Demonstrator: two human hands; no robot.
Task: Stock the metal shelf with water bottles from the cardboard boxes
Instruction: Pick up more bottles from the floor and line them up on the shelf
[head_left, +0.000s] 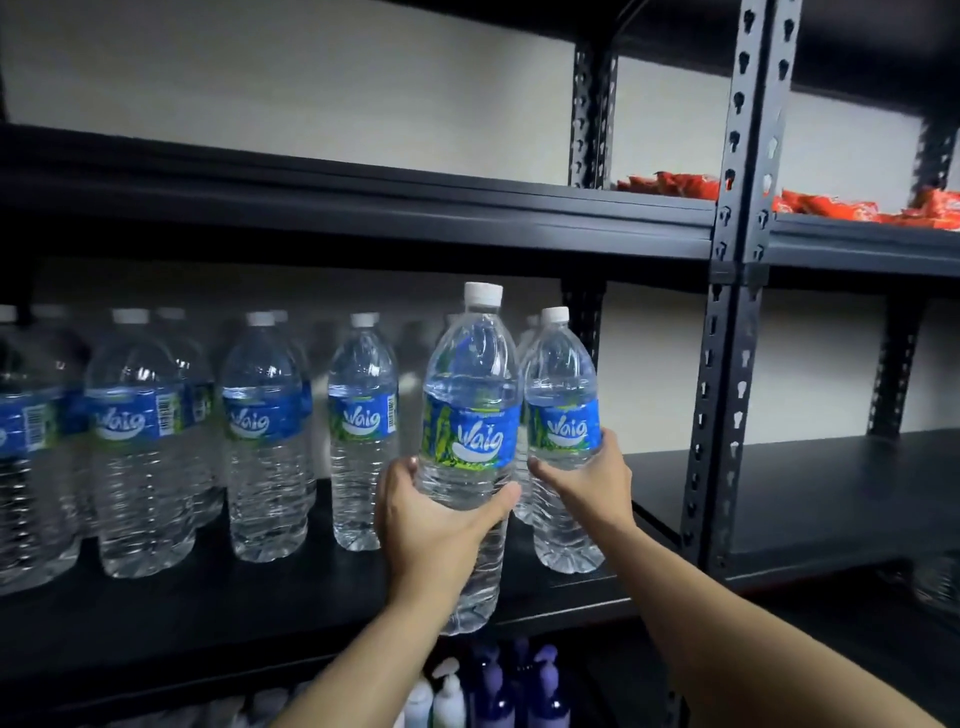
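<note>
Visibly clear water bottles (475, 358) bear blue labels (480, 436).

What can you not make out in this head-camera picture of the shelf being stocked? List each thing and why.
- Cardboard boxes: outside the head view.
- Back-row bottles: blurred, hidden behind the front row.
- Pump bottles below: cut off by the bottom edge.
- Red packets: print too small, partly behind the shelf post.
- Right bottle, gripped by the right hand: unclear whether its base rests on the shelf.
</note>
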